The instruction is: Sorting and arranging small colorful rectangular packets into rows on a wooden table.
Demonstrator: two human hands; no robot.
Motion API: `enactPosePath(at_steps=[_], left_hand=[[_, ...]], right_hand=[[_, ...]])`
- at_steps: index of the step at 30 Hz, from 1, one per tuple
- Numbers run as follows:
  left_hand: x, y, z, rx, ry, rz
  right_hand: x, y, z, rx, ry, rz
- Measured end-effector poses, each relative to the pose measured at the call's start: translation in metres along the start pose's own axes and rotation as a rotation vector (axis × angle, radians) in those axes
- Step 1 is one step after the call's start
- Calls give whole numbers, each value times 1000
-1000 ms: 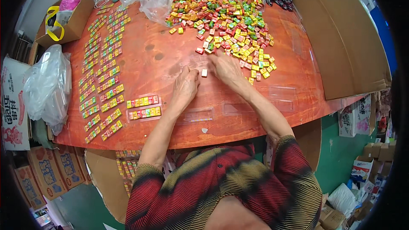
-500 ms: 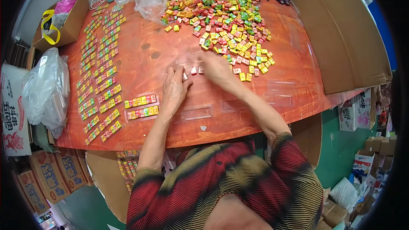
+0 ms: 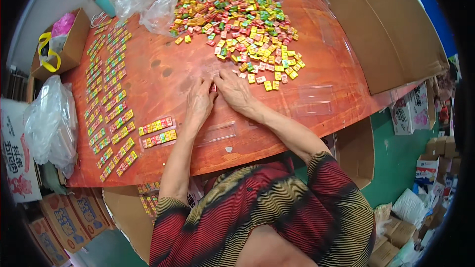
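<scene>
Both hands, left (image 3: 199, 103) and right (image 3: 234, 91), meet fingertip to fingertip, pinching small sweets (image 3: 213, 87) just below the loose pile (image 3: 237, 17), apparently aligning them.

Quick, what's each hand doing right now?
Left hand: palm down on the table, fingers curled; any hold cannot be told.
Right hand: palm down beside it, fingertips meeting; any hold cannot be told.

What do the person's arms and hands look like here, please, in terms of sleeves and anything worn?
Both forearms are bare. The left hand and right hand wear no gloves, and no rings or watch can be made out. Short sleeves end near the elbows, part of a top striped in dark red, black and olive yellow.
</scene>
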State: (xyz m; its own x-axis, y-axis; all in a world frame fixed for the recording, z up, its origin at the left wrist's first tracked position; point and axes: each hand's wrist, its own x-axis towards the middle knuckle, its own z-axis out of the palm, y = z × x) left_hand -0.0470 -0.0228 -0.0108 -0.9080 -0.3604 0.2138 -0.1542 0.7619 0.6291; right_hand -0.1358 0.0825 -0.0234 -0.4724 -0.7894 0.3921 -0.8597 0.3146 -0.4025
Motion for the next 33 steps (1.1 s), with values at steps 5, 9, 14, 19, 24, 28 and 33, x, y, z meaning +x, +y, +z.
enactPosePath(at_steps=[5,9,14,19,24,28,33], left_hand=[[-5,6,2,-9,5,9],[-11,21,2,-7,-11,-8],[-14,29,8,-38,-67,-34],[-20,33,12,-32,-86,50],[-18,33,13,-52,-129,72],[-17,31,8,-91,-193,56],[-11,33,12,-98,-201,73]], right_hand=[[-11,27,-21,343,-105,224],[-30,40,-84,-32,-95,244],[-46,50,-72,-182,-212,223],[-54,36,-66,-187,-160,85],[-55,38,-73,-54,-230,-116],[-53,34,-73,-26,-141,-85],[-60,30,-69,-126,-185,20]])
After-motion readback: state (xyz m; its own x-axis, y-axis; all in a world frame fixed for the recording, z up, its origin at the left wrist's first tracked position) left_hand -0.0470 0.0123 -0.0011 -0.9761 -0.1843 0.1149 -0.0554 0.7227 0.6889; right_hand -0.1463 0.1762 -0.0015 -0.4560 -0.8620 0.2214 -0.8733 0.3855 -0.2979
